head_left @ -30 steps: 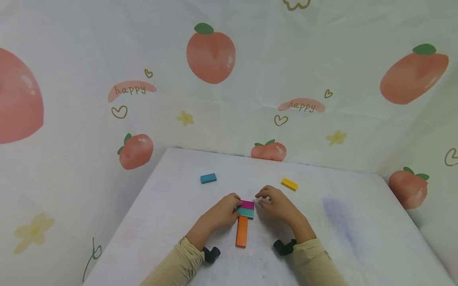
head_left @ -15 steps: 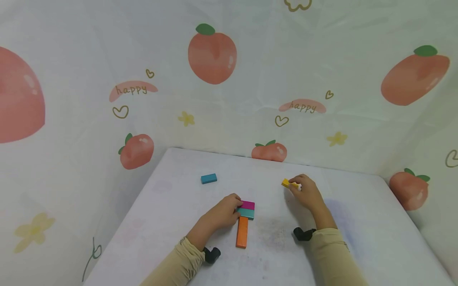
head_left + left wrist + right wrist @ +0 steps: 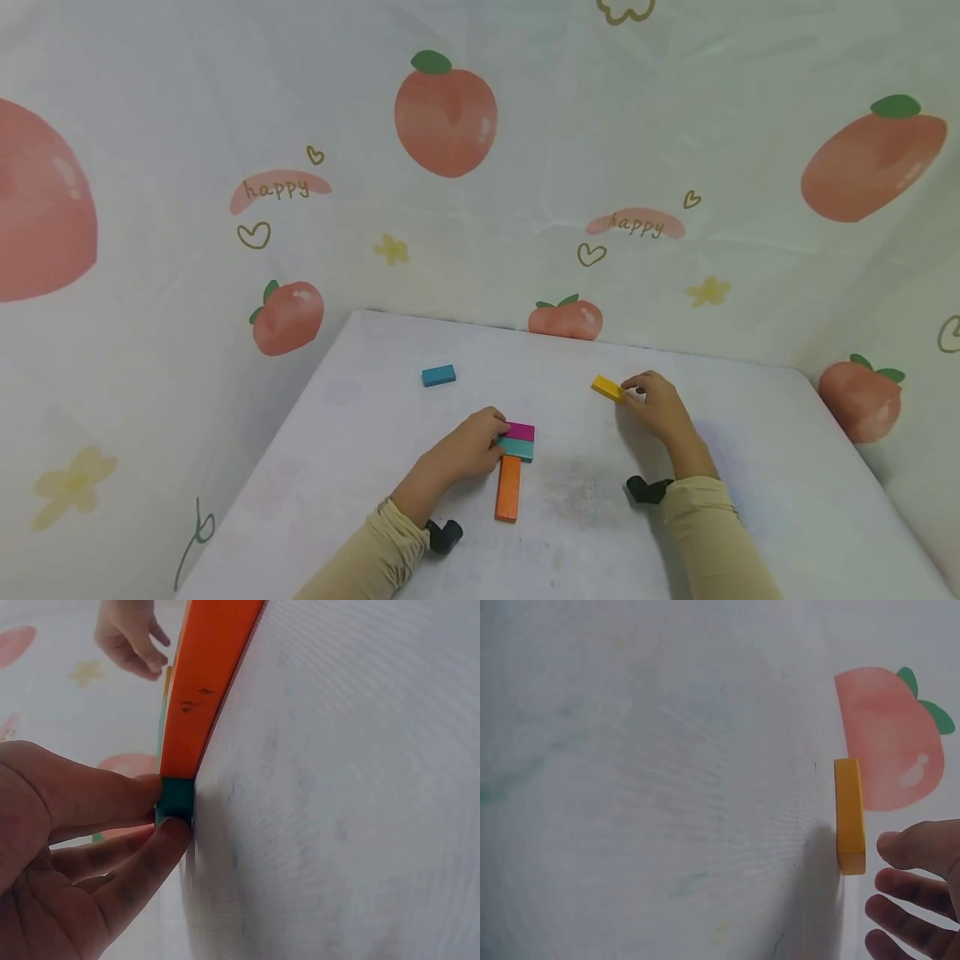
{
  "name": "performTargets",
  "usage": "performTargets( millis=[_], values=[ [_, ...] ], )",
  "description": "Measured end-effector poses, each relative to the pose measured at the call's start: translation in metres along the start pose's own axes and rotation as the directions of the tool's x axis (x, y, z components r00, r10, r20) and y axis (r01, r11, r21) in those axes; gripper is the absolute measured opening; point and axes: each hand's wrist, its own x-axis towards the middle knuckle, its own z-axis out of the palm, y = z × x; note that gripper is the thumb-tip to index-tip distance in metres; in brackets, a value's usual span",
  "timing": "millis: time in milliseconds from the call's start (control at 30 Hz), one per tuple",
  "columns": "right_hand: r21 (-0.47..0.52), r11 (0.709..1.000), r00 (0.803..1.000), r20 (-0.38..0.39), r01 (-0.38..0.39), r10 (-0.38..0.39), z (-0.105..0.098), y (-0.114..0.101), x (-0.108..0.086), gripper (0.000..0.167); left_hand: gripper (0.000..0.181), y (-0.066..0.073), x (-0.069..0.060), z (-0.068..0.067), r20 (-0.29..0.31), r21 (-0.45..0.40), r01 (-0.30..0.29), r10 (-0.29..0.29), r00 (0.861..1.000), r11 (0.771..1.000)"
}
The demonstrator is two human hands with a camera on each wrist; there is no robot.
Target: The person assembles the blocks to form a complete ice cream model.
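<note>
In the head view, my left hand (image 3: 468, 443) pinches the left ends of a magenta block (image 3: 519, 432) and a teal block (image 3: 517, 450), which lie flat side by side. An orange block (image 3: 507, 490) stretches toward me from the teal one's near edge. The left wrist view has thumb and finger on the end of the teal block (image 3: 176, 799), beside the long orange block (image 3: 214, 675). A yellow block (image 3: 607, 388) lies farther back to the right. My right hand (image 3: 662, 408) is at its right end; in the right wrist view the fingers (image 3: 904, 889) stand apart from the yellow block (image 3: 850, 817).
A blue block (image 3: 438, 375) lies at the back left of the white table (image 3: 570, 550). Behind the table rises a white backdrop (image 3: 517, 233) printed with fruit. Black wrist mounts (image 3: 444, 536) stick out beneath both wrists.
My right hand has gone from beside the magenta and teal blocks to over the yellow block, then slightly right to its end. The left hand keeps its place.
</note>
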Motion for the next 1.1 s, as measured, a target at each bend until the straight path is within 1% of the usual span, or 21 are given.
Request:
performTargets(
  millis=[133, 400, 567, 733, 1100],
  values=[
    [0.000, 1.000, 1.000, -0.002, -0.004, 0.004, 0.0006, -0.0005, 0.0002, 0.024, 0.037, -0.0011, -0.0001, 0.0015, 0.002, 0.003, -0.008, 0.008, 1.000, 1.000],
    [0.022, 1.000, 1.000, 0.013, -0.009, 0.009, -0.0015, -0.0028, 0.0019, 0.023, 0.034, 0.0002, -0.0010, -0.0004, 0.000, 0.016, -0.029, 0.029, 1.000, 0.999],
    [0.035, 0.999, 1.000, 0.024, 0.002, -0.003, 0.0016, -0.0006, 0.0026, 0.020, 0.035, 0.0012, -0.0014, -0.0003, -0.001, 0.008, -0.024, 0.024, 1.000, 1.000],
    [0.046, 0.999, 1.000, 0.028, 0.009, -0.010, 0.0040, 0.0004, 0.0020, 0.021, 0.037, 0.0015, -0.0018, 0.0001, -0.002, 0.006, -0.018, 0.018, 1.000, 1.000],
    [0.041, 0.999, 0.999, 0.038, -0.009, 0.007, 0.0077, -0.0018, 0.0051, 0.022, 0.036, 0.0005, -0.0016, -0.0004, -0.011, 0.018, -0.024, 0.024, 1.000, 1.000]
  ],
)
